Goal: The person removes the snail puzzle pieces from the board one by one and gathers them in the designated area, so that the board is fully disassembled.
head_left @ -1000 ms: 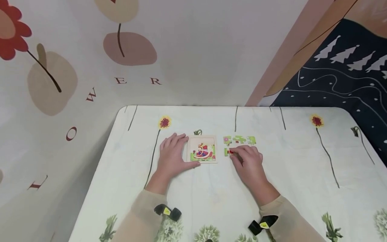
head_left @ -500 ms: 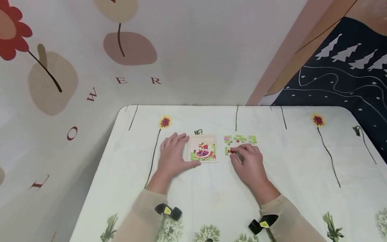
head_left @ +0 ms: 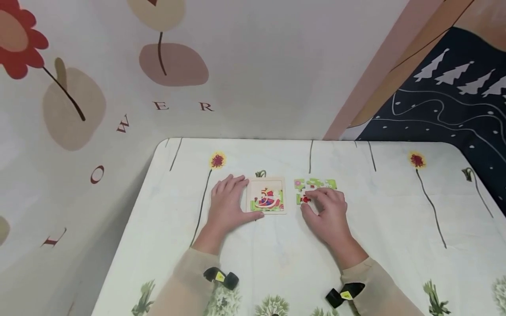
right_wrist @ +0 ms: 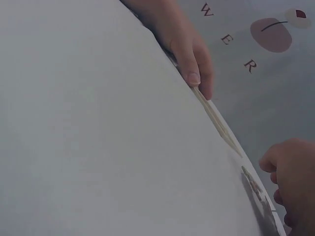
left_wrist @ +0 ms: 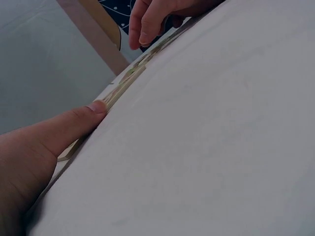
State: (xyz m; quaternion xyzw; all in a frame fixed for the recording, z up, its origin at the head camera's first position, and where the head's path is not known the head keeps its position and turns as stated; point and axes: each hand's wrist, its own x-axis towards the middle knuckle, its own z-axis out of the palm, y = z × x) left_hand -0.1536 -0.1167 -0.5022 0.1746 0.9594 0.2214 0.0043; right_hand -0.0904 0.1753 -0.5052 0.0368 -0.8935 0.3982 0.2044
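In the head view my left hand (head_left: 228,205) spreads along the left side of a small wooden puzzle board (head_left: 285,191). Its thumb touches the bottom edge, and the fingertips lie at the upper left side. The board's lower part holds fitted picture pieces (head_left: 269,202) in red, purple and green; bare wood shows above them. My right hand (head_left: 326,213) hovers with thumb and index finger apart around a red-and-green puzzle piece (head_left: 305,199) right of the board. In the right wrist view that hand stands above the loose pieces (right_wrist: 253,184).
Several loose green puzzle pieces (head_left: 315,182) lie in a row beyond my right hand. The table (head_left: 272,254) has a white cover with printed flowers, and its far edge meets a painted wall (head_left: 257,87). A dark tree-patterned panel (head_left: 442,105) stands at the right.
My right thumb and index finger have drawn slightly back from the red-and-green puzzle piece, so more of it shows. My left hand keeps its place on the board.
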